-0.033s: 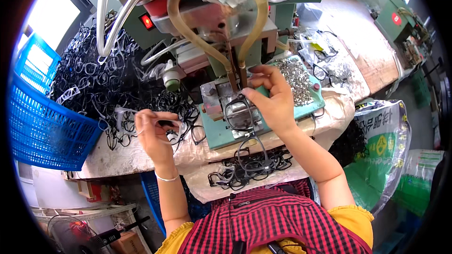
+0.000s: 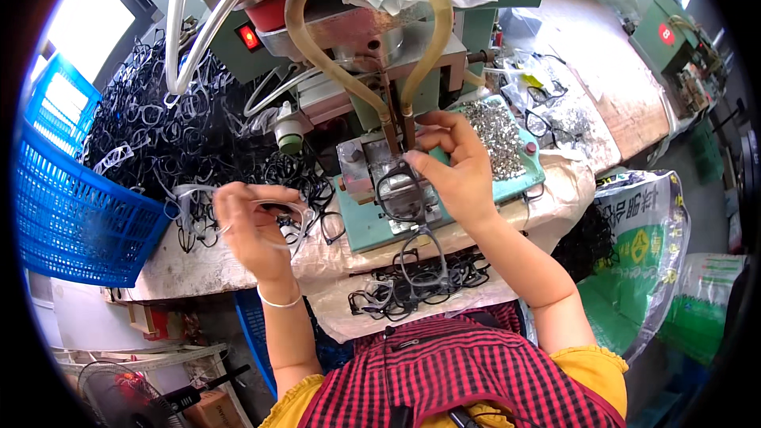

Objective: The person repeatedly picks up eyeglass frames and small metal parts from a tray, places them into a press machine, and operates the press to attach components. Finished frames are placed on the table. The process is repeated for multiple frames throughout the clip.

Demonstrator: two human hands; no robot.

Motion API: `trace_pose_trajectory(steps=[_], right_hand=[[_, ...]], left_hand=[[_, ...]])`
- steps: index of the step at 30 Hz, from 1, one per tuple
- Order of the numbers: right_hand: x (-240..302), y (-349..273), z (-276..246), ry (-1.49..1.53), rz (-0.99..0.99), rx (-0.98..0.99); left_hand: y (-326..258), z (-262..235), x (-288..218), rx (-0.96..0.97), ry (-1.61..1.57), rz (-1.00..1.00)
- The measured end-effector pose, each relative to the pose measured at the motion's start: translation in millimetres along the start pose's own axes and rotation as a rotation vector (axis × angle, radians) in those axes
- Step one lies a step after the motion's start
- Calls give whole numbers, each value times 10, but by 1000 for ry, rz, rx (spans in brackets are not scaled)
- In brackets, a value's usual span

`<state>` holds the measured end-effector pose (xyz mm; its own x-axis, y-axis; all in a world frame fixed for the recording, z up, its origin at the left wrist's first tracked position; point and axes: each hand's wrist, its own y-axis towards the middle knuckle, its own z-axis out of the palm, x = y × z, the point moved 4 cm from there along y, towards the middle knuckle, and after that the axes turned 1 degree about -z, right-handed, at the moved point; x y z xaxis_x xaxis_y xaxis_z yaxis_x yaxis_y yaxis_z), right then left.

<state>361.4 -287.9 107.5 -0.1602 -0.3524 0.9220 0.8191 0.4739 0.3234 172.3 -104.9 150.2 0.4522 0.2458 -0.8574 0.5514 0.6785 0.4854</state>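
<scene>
My left hand (image 2: 252, 230), over the bench left of the machine, is closed on a clear eyeglass frame (image 2: 305, 222). My right hand (image 2: 464, 174) pinches a dark eyeglass frame (image 2: 419, 227) by its upper end, just below the copper-coloured prongs (image 2: 410, 131) of the machine (image 2: 436, 59). That frame hangs tilted, one rim in front of the metal fixture (image 2: 357, 166) and the other lower, toward me. My fingers partly cover where the frame meets the prongs. Small metal parts (image 2: 495, 143) lie on the teal plate (image 2: 519, 182) beside my right hand.
A big heap of dark and clear eyeglass frames (image 2: 158, 123) lies at the left, by a blue basket (image 2: 79, 214). More dark frames (image 2: 384, 289) rest on the paper-covered edge before me. A green-and-white sack (image 2: 642, 246) stands at the right. Hoses (image 2: 297, 16) loop above the machine.
My left hand has moved slightly left with the clear frame, which has turned a little. My right hand and the dark frame have barely moved.
</scene>
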Motion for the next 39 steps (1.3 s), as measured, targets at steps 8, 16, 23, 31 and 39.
trace_pose_trajectory(steps=[8, 16, 23, 31, 39], right_hand=[[176, -184, 152, 110, 73, 24], [-236, -138, -977, -1365, -231, -139], [-308, 127, -1148, -1032, -267, -170], [-543, 147, -1356, -859, -186, -208], [-561, -150, -1503, -655, -22, -207]], left_hand=[[319, 678, -523, -46, 220, 299], [-674, 954, 53, 632, -453, -978], [-695, 1234, 244, 383, -571, -1232], [-746, 1193, 352, 430, -705, -1174], [-306, 105, 451, -242, 413, 139]])
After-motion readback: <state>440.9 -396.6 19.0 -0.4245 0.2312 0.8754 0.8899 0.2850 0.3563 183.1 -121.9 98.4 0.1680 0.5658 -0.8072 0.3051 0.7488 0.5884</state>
